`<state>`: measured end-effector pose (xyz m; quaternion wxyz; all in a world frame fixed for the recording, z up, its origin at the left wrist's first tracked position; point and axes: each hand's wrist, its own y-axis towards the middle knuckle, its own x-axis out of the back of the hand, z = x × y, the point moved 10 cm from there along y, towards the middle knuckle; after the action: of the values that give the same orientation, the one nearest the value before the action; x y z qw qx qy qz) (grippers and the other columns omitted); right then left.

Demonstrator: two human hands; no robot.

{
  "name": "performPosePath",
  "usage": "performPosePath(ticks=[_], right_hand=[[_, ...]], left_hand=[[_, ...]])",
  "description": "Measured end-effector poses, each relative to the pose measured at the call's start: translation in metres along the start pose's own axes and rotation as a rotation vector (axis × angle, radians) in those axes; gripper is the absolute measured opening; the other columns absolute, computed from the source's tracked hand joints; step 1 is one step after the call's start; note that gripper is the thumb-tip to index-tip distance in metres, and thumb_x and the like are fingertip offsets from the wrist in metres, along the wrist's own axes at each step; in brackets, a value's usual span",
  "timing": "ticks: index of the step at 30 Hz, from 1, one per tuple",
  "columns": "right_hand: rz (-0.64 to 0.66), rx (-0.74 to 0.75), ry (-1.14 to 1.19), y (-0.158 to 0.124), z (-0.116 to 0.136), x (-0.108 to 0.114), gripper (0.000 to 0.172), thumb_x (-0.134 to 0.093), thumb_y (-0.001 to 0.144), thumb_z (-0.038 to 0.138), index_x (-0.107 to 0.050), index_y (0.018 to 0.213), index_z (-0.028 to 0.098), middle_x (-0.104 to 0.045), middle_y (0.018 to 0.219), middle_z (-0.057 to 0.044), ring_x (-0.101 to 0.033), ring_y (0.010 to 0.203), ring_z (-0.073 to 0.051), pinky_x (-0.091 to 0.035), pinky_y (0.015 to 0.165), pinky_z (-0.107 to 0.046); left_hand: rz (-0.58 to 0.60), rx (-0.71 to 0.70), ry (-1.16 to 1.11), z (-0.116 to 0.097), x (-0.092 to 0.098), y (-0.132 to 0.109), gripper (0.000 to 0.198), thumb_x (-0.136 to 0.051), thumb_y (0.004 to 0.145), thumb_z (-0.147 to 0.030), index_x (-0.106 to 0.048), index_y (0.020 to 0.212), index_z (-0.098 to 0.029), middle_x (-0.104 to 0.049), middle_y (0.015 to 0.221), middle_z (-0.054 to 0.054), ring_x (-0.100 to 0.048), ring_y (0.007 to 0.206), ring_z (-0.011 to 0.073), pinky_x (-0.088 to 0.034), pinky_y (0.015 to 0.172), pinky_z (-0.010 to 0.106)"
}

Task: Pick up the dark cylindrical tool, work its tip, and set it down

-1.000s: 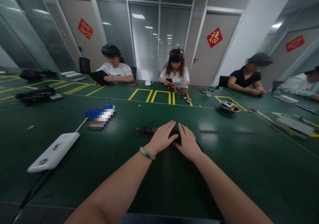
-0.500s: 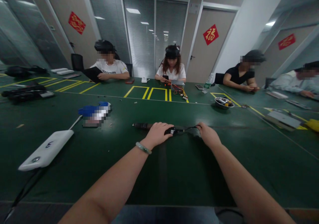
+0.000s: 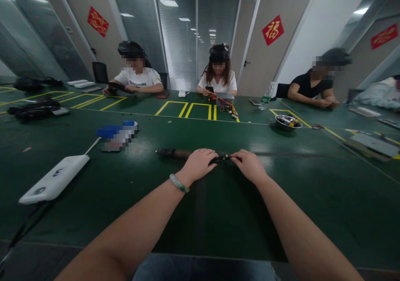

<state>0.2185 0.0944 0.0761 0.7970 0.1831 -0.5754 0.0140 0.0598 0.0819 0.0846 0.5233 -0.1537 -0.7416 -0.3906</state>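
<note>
A dark, rod-shaped electric screwdriver (image 3: 178,154) lies sideways on the green table, its narrow metal tip pointing left. My left hand (image 3: 200,164) is wrapped over its right part, fingers curled and hiding some of the body. At the tool's right end, the thumb and fingers of my right hand (image 3: 248,164) pinch the short black cord (image 3: 227,157). The hands are close together, with only a small stretch of cord and tool end showing between them. Exactly how the cord sits in the right fingertips is too small to tell.
A white power bank (image 3: 56,179) with a cable lies on the left, near a blue-and-white item (image 3: 117,135), partly blurred. Farther off are a metal bowl (image 3: 288,122) of small parts, a bundle of coloured wires (image 3: 229,106) and a bottle (image 3: 266,96). Several people sit across the table.
My right hand has moved left along the cord, closer to my left hand. The screwdriver has shifted slightly left, with my left hand still on it. The view has tilted a little.
</note>
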Motion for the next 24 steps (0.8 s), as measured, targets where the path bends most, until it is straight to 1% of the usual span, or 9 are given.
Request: performPosePath(ticks=[2,5,8,11,17,24], right_hand=[[0.002,0.003,-0.019,0.002,0.008,-0.004,0.021,-0.053,0.093,0.031,-0.071,0.103,0.028,-0.066,0.096,-0.001,-0.059,0.083,-0.016,-0.041,0.077,-0.029],[-0.04,-0.019,-0.072,0.003,0.015,-0.005,0.019,-0.055,0.093,0.031,-0.072,0.101,0.028,-0.067,0.094,-0.001,-0.059,0.081,-0.017,-0.04,0.077,-0.03],[-0.102,-0.013,-0.09,0.002,0.023,-0.001,0.018,-0.055,0.092,0.029,-0.071,0.101,0.025,-0.068,0.095,-0.002,-0.06,0.085,-0.018,-0.039,0.079,-0.032],[-0.135,0.036,-0.099,0.0,0.031,0.001,0.015,-0.057,0.092,0.027,-0.07,0.1,0.025,-0.068,0.094,0.0,-0.059,0.086,-0.017,-0.037,0.08,-0.032],[-0.117,0.172,-0.179,-0.002,0.045,-0.007,0.015,-0.057,0.092,0.025,-0.071,0.097,0.024,-0.067,0.089,-0.002,-0.058,0.085,-0.017,-0.033,0.079,-0.033],[-0.096,0.248,-0.196,-0.004,0.057,-0.011,0.019,-0.053,0.094,0.027,-0.071,0.096,0.023,-0.068,0.089,-0.005,-0.058,0.085,-0.017,-0.033,0.081,-0.033]], left_hand=[[-0.003,0.006,0.013,-0.002,-0.001,0.001,0.026,-0.059,0.089,-0.028,-0.06,0.114,-0.026,-0.06,0.122,0.003,-0.055,0.112,0.0204,-0.042,0.098,0.039],[-0.009,0.006,0.027,-0.003,-0.001,0.002,0.022,-0.058,0.089,-0.023,-0.061,0.11,-0.025,-0.062,0.118,0.003,-0.057,0.106,0.0204,-0.045,0.093,0.038],[-0.012,-0.003,0.019,-0.002,-0.001,0.003,0.021,-0.058,0.089,-0.023,-0.063,0.109,-0.026,-0.062,0.118,0.003,-0.058,0.106,0.0206,-0.045,0.093,0.039],[-0.007,-0.015,0.005,0.002,-0.003,0.003,0.022,-0.06,0.088,-0.025,-0.064,0.11,-0.027,-0.061,0.121,0.001,-0.057,0.109,0.02,-0.044,0.094,0.038],[-0.001,-0.016,0.003,0.008,-0.007,0.002,0.026,-0.057,0.09,-0.031,-0.064,0.115,-0.03,-0.061,0.124,0.0,-0.056,0.111,0.0195,-0.043,0.096,0.037],[0.021,0.009,-0.026,0.008,-0.005,0.003,0.024,-0.056,0.091,-0.032,-0.065,0.113,-0.03,-0.061,0.124,0.0,-0.057,0.109,0.0202,-0.044,0.096,0.037]])
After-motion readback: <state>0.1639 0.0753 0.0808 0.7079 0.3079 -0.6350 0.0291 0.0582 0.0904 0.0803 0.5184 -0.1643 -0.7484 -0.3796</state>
